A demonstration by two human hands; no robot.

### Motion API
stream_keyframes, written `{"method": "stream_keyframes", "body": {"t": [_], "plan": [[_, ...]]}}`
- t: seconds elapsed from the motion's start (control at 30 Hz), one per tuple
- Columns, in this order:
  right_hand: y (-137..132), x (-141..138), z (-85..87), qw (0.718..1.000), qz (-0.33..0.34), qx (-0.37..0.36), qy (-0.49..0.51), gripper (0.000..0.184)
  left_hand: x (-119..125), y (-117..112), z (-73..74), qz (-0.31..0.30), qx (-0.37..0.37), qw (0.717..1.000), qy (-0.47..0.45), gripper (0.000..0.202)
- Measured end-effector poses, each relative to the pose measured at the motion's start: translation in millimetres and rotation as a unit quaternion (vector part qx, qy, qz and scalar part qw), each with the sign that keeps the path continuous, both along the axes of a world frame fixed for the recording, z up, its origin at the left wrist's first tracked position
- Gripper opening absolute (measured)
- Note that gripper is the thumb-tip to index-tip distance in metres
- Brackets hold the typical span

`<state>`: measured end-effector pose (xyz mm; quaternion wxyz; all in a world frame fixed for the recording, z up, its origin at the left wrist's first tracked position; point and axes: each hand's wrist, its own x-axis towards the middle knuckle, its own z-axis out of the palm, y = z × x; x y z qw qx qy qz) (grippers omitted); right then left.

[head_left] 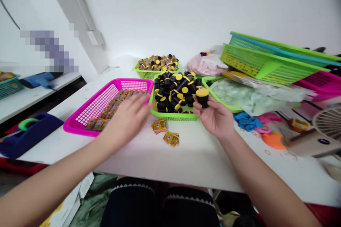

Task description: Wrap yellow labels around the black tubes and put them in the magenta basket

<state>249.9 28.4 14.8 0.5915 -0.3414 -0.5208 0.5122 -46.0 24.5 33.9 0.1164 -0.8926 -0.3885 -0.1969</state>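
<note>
My right hand [214, 115] is closed around a small black canister [203, 100] with a yellow lid, held upright at the front right of a green basket [176, 116]. That basket is heaped with similar black canisters [173, 90]. My left hand [130, 117], blurred by motion, reaches over the right side of a pink basket [77, 127]; its fingers look stretched out and I see nothing in them. Rows of canisters with printed yellow-brown wrapping [112, 108] lie in the pink basket, partly hidden by this hand. Small printed yellow labels [171, 138] lie on the table between my hands.
Behind stands another green basket [147, 75] of wrapped canisters. Stacked baskets [266, 64] and plastic bags [239, 94] fill the right back. A fan [309, 142] and balloons [247, 122] lie at the right. A blue tape dispenser [34, 134] sits at the left edge.
</note>
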Motion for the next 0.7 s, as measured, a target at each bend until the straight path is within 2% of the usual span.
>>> {"method": "stream_keyframes", "body": {"t": [0.07, 0.13, 0.23, 0.3, 0.37, 0.43, 0.53, 0.6, 0.7], "plan": [[-1.1, 0.4, 1.7, 1.000, -0.006, -0.014, 0.004, 0.034, 18.7, -22.5, -18.3, -0.144, 0.001, 0.989, 0.026, 0.033], [0.3, 2.0, 0.9, 1.000, -0.015, -0.003, 0.010, 0.038, 35.2, -34.8, -38.8, -0.208, -0.023, 0.976, 0.065, 0.030], [3.3, 5.7, -4.5, 0.998, -0.037, 0.044, 0.015, 0.048, 51.2, -33.5, -63.2, -0.198, -0.063, 0.971, 0.118, 0.031], [4.4, 7.5, -9.2, 0.997, -0.044, 0.051, 0.023, 0.053, 55.5, -26.6, -72.1, -0.192, -0.070, 0.969, 0.138, 0.035], [4.3, 7.9, -13.1, 0.998, -0.032, 0.032, 0.041, 0.051, 56.5, -21.4, -76.7, -0.201, -0.035, 0.966, 0.161, 0.039], [3.3, 7.2, -14.6, 0.998, -0.005, 0.009, 0.056, 0.046, 56.0, -20.4, -79.7, -0.224, 0.029, 0.954, 0.195, 0.045], [0.2, 5.9, -10.7, 0.999, 0.027, -0.004, 0.045, 0.035, 54.5, -24.6, -83.6, -0.245, 0.096, 0.936, 0.233, 0.060], [-3.1, 5.7, -4.0, 0.999, 0.022, -0.008, 0.027, 0.031, 53.1, -27.6, -84.6, -0.235, 0.076, 0.943, 0.224, 0.065], [-10.4, 6.5, 8.8, 0.999, -0.013, 0.002, 0.030, 0.035, 50.9, -28.7, -79.9, -0.212, -0.038, 0.965, 0.152, 0.059]]}}
